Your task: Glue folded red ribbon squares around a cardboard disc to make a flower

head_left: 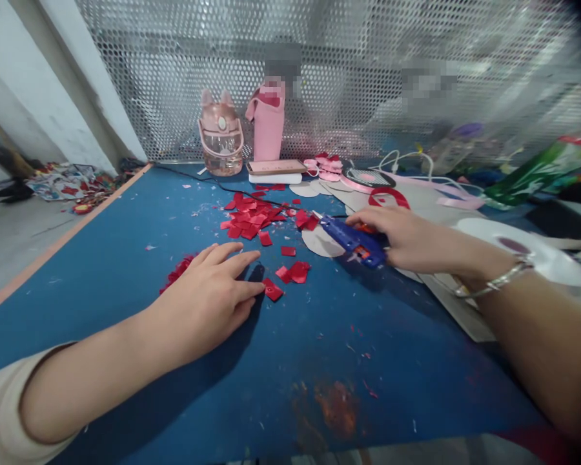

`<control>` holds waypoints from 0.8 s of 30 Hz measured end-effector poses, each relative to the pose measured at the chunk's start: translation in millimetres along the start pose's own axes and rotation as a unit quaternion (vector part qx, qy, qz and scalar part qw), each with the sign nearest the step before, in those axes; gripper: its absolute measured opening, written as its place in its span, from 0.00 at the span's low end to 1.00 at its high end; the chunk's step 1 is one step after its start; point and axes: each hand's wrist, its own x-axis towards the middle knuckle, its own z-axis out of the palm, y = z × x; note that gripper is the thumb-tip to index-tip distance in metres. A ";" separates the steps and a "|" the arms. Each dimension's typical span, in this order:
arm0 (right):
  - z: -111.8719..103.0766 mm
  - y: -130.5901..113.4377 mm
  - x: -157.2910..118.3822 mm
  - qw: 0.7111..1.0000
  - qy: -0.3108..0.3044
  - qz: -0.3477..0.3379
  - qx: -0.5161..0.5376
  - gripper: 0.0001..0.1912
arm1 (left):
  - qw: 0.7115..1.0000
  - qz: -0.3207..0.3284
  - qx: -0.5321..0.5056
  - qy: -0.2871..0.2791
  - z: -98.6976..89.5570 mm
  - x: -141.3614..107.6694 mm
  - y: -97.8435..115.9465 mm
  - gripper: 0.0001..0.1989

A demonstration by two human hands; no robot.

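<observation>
My left hand (217,290) reaches over the blue table (174,394) with fingers apart. One fingertip meets the edge of a small red square (273,290). Partly hidden behind that hand is a dark red ruffled piece (178,274). My right hand (392,236) is closed around a blue hot glue gun (351,240), whose nozzle points left and away from me. Beneath the nozzle lies a pale round disc (319,243). A loose heap of red squares (252,216) is spread beyond my left hand, and a few more squares (297,271) lie between both hands.
Along the back stand a pink-lidded clear bottle (221,145), a pink tumbler sleeve (268,126) and a phone (277,168) on a white block. To the right are a ribbon roll (370,178), a white spool (518,248), grey card (458,310) and a green bottle (537,168). A perforated metal screen (174,84) rises behind.
</observation>
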 end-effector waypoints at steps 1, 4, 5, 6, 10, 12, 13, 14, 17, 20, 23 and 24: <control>4.7 8.3 2.0 1.000 0.002 0.014 -0.027 0.28 | 1.000 0.000 -0.002 -0.003 0.0 0.0 -0.2 0.18; 13.8 20.8 3.9 0.997 -0.005 0.025 -0.076 0.34 | 1.000 0.004 -0.009 -0.010 -0.1 -0.1 -0.4 0.19; 13.9 19.0 3.0 0.996 0.001 0.021 -0.090 0.35 | 1.000 0.005 -0.012 -0.012 0.1 -0.1 -0.4 0.19; 12.6 13.7 1.4 0.994 0.017 0.014 -0.102 0.36 | 1.000 0.005 -0.014 -0.012 0.5 -0.2 -0.6 0.19; 3.9 -36.4 -5.5 0.982 0.132 -0.052 -0.121 0.25 | 1.000 0.004 -0.026 -0.018 2.4 -0.5 -2.1 0.18; 6.0 -68.0 -6.1 0.984 0.122 -0.125 -0.036 0.17 | 0.999 0.004 -0.030 -0.017 3.1 -0.5 -2.8 0.18; 9.8 -82.2 -5.4 0.984 0.095 -0.151 0.021 0.14 | 0.999 0.005 -0.031 -0.017 3.5 -0.6 -3.0 0.18; 14.8 -94.4 -4.1 0.980 0.067 -0.177 0.068 0.13 | 0.999 0.006 -0.031 -0.016 3.8 -0.7 -3.1 0.18; 31.0 -115.7 1.7 0.970 0.026 -0.200 0.135 0.13 | 1.000 0.007 -0.025 -0.012 5.7 -1.6 -3.4 0.18; 33.1 -111.9 5.6 0.971 0.024 -0.196 0.136 0.14 | 1.000 0.006 -0.022 -0.011 7.5 -2.4 -4.2 0.19; 17.5 -83.0 3.7 0.992 0.056 -0.098 0.054 0.15 | 0.999 0.002 -0.027 -0.020 7.2 -2.5 -5.0 0.19; 10.9 -69.1 2.2 0.996 0.077 -0.048 0.020 0.18 | 0.999 0.001 -0.028 -0.025 6.7 -2.5 -5.1 0.19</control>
